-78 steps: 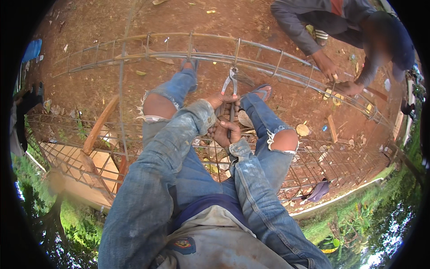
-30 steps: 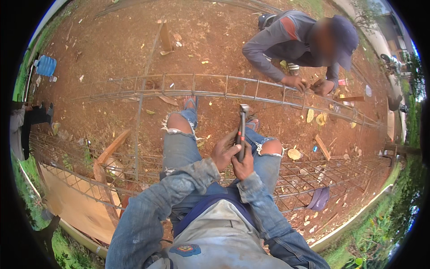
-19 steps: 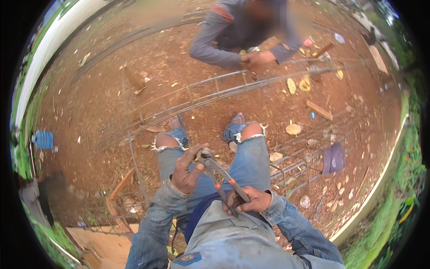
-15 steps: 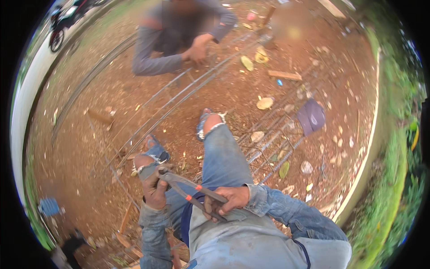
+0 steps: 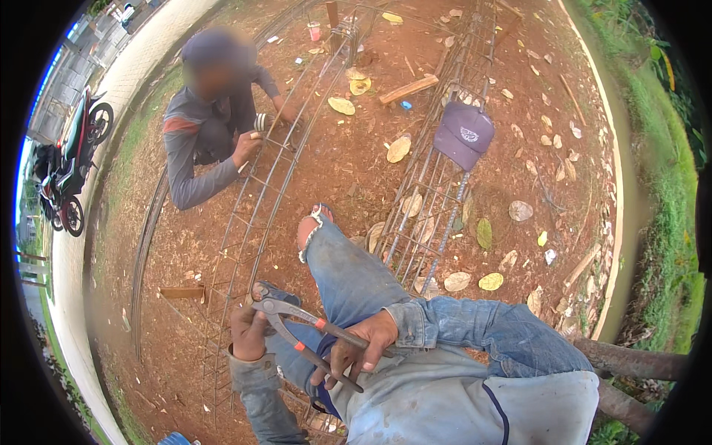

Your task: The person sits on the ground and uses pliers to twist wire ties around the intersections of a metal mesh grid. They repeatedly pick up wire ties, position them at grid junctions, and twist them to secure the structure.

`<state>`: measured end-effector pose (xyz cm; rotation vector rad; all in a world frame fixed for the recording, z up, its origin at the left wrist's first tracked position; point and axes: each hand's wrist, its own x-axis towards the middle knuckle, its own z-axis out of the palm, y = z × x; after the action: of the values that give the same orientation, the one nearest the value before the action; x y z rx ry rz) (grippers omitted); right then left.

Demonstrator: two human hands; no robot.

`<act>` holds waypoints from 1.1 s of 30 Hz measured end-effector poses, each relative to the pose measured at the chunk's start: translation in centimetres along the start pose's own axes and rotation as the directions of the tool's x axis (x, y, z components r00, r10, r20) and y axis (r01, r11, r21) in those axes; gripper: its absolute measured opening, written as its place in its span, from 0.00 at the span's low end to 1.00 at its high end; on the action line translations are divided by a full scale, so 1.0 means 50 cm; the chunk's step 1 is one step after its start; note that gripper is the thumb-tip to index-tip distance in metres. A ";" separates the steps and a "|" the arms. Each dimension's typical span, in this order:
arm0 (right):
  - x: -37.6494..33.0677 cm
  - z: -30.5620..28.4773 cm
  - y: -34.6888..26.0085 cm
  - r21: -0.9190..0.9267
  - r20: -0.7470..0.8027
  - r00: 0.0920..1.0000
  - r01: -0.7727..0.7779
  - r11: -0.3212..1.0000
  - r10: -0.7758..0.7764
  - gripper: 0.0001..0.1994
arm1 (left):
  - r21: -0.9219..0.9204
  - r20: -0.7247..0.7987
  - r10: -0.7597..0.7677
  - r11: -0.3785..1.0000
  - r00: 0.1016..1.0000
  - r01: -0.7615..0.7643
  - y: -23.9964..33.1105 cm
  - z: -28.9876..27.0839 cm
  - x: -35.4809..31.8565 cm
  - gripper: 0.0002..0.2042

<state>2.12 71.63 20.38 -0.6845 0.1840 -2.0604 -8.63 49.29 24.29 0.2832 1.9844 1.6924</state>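
Note:
A pair of long-handled pincers with dark grips and orange bands lies across my lap, its handles spread apart. My right hand is wrapped round the upper handle, with fingers reaching toward the lower one. Beside the pincers' jaws, my left hand has its fingers bent together in a pinch. What is between those fingers is too small to make out. Just beyond them runs a long rebar cage of thin bars tied with stirrups, lying on the soil.
Across the cage at left crouches another person, both hands at its bars. A second rebar cage lies to the right, with a purple cap on it. Wood pieces, dry leaves and loose long bars are scattered about. A motorcycle stands far left.
The view has shifted, bringing the other person lower and farther left. The pincers' handles are wider apart. That person's hands, earlier close together, are now apart along the cage.

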 end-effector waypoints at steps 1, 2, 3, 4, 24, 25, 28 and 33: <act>0.003 -0.002 0.002 -0.055 0.011 1.000 0.025 0.998 -0.025 0.23 | -0.194 0.150 -0.196 0.955 0.969 0.224 -0.034 -0.006 0.005 0.07; 0.007 -0.003 -0.004 -0.135 0.027 0.995 0.099 0.986 -0.096 0.22 | -0.199 0.050 -0.177 0.963 0.983 0.183 -0.074 0.001 0.011 0.08; 0.019 -0.007 -0.019 -0.212 0.062 0.984 0.174 0.962 -0.164 0.21 | -0.191 -0.061 -0.152 0.972 0.986 0.138 -0.114 0.002 0.014 0.09; 0.026 -0.011 -0.038 -0.282 0.100 0.968 0.250 0.926 -0.230 0.20 | -0.179 -0.170 -0.128 0.979 0.977 0.097 -0.148 0.001 0.020 0.10; -0.627 -0.130 -0.229 0.063 -0.504 0.276 -0.933 -0.353 -0.818 0.22 | -0.712 -0.273 -0.211 0.701 0.939 -0.049 -0.128 0.068 -0.012 0.15; -0.619 -0.124 -0.230 0.132 -0.353 0.476 -0.827 -0.547 -0.805 0.20 | -0.735 -0.259 -0.220 0.677 0.940 -0.044 -0.129 0.075 -0.008 0.15; -0.540 -0.156 -0.223 -0.020 -0.165 0.145 -0.989 -0.144 -0.976 0.16 | -0.741 -0.226 -0.218 0.671 0.950 -0.022 -0.117 0.082 -0.004 0.15; -0.031 -0.071 -0.155 -0.764 -0.426 0.621 -0.636 -0.106 -0.658 0.15 | -0.497 -0.205 -0.243 0.860 0.948 0.113 -0.120 0.103 -0.020 0.14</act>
<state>-4.86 76.77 19.77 -0.3858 2.7240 -1.5723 -4.17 52.03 18.29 -0.3116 1.6146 2.1059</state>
